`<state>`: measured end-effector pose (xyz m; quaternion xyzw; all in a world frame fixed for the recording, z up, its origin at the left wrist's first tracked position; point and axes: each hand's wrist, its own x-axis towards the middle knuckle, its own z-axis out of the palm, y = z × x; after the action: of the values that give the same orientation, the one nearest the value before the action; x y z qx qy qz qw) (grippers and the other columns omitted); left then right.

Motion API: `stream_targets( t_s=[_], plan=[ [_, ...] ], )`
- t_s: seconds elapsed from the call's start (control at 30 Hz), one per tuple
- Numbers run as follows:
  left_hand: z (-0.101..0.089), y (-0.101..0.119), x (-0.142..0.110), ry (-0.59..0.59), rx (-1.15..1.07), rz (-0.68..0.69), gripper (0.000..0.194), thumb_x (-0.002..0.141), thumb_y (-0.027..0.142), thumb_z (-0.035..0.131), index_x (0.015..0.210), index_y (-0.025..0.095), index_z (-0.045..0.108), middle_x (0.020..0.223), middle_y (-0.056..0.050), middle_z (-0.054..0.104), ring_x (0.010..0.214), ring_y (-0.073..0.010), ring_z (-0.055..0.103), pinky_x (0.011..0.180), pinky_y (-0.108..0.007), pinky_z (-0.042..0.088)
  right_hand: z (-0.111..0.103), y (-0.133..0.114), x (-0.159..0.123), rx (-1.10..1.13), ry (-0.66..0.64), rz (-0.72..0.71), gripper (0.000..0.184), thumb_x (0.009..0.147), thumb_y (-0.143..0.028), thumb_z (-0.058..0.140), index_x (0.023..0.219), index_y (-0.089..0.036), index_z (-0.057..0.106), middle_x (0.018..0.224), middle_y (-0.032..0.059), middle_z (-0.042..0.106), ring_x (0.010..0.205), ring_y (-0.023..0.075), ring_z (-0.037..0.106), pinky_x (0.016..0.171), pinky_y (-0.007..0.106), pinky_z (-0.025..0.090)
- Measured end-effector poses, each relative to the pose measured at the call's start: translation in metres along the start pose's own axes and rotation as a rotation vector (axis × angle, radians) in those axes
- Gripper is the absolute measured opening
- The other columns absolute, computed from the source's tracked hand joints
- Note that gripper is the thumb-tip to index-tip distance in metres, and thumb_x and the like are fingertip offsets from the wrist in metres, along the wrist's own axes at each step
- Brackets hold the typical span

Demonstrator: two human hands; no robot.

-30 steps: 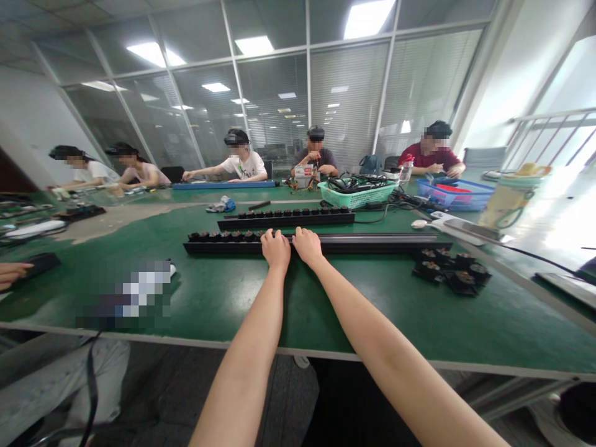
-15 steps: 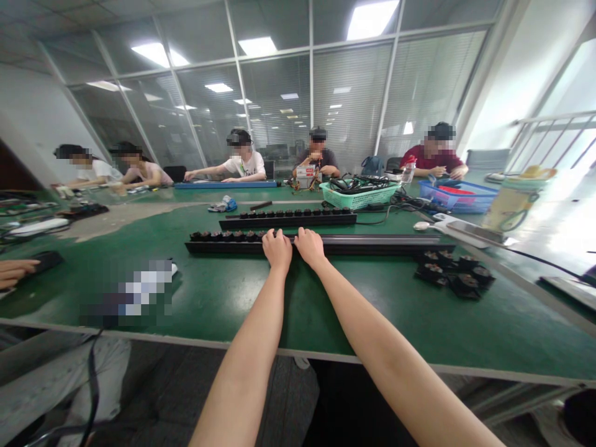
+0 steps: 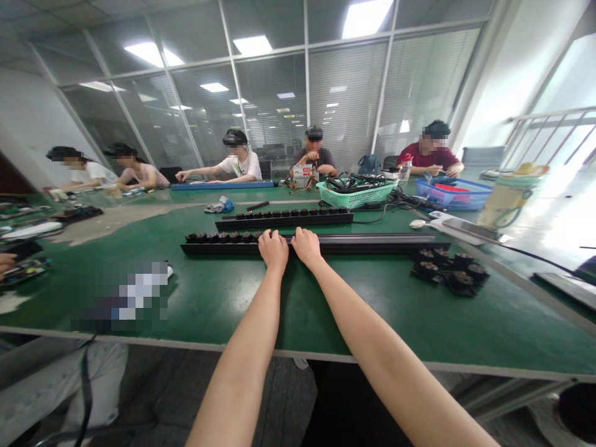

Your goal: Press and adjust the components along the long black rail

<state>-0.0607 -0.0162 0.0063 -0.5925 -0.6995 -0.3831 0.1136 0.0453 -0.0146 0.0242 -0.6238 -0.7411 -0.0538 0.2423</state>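
A long black rail (image 3: pixel 377 246) lies crosswise on the green table before me. My left hand (image 3: pixel 274 251) is closed over it near the middle, fingers curled across the top edge. Just to its right, my right hand (image 3: pixel 306 247) grips the same rail in a like way, thumbs close together. Whether a small part sits under the fingertips is hidden. Left of my hands, a row of small black fan-like pieces (image 3: pixel 223 237) stands in the rail; its right part shows a bare channel. Several loose black pieces (image 3: pixel 460 278) lie near the right end.
Behind lies a second black rail (image 3: pixel 284 221) with a full row of pieces. A green basket (image 3: pixel 356 197) of cables and a blue basket (image 3: pixel 451 197) stand beyond. A white power strip (image 3: pixel 465 226) is at right. Several people sit across; a co-worker's hand (image 3: pixel 6 263) is at far left.
My hands stay on the rail in nearly the same pose. The view has shifted slightly, and the co-worker's hand at far left has drawn back toward the edge.
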Motion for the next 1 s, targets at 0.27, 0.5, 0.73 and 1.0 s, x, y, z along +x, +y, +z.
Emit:
stream_targets(
  t_s=[0.27, 0.5, 0.73, 1.0],
  plan=[
    [0.002, -0.001, 0.0, 0.012, -0.014, 0.003, 0.04, 0.098, 0.019, 0.045, 0.126, 0.013, 0.073, 0.14, -0.017, 0.063, 0.131, -0.0337, 0.054, 0.112, -0.045, 0.046, -0.006, 0.001, 0.001, 0.031, -0.046, 0.022, 0.023, 0.106, -0.027, 0.046, 0.118, -0.015, 0.061, 0.12, 0.0145, 0.073, 0.114, 0.0254, 0.067, 0.092, 0.034, 0.048],
    [0.008, -0.005, 0.001, 0.013, -0.033, 0.026, 0.039, 0.098, 0.019, 0.047, 0.127, 0.013, 0.072, 0.139, -0.017, 0.063, 0.131, -0.0329, 0.054, 0.113, -0.044, 0.046, -0.014, 0.012, 0.004, 0.121, -0.149, 0.017, 0.025, 0.105, -0.033, 0.052, 0.125, -0.018, 0.056, 0.122, 0.0112, 0.073, 0.113, 0.0243, 0.069, 0.089, 0.033, 0.049],
    [0.009, -0.008, 0.003, -0.005, -0.066, 0.037, 0.039, 0.097, 0.018, 0.048, 0.126, 0.015, 0.072, 0.136, -0.015, 0.064, 0.13, -0.032, 0.054, 0.112, -0.043, 0.048, -0.007, 0.014, 0.001, 0.039, -0.088, -0.02, 0.026, 0.107, -0.034, 0.049, 0.124, -0.017, 0.057, 0.123, 0.0127, 0.072, 0.114, 0.0269, 0.067, 0.091, 0.036, 0.049],
    [0.009, -0.008, 0.002, -0.001, -0.063, 0.037, 0.039, 0.097, 0.018, 0.047, 0.127, 0.017, 0.072, 0.138, -0.014, 0.063, 0.131, -0.0316, 0.053, 0.112, -0.043, 0.048, -0.008, 0.007, -0.001, -0.007, -0.071, -0.008, 0.026, 0.107, -0.031, 0.046, 0.123, -0.015, 0.058, 0.122, 0.0155, 0.071, 0.114, 0.0265, 0.067, 0.091, 0.036, 0.049]
  ],
)
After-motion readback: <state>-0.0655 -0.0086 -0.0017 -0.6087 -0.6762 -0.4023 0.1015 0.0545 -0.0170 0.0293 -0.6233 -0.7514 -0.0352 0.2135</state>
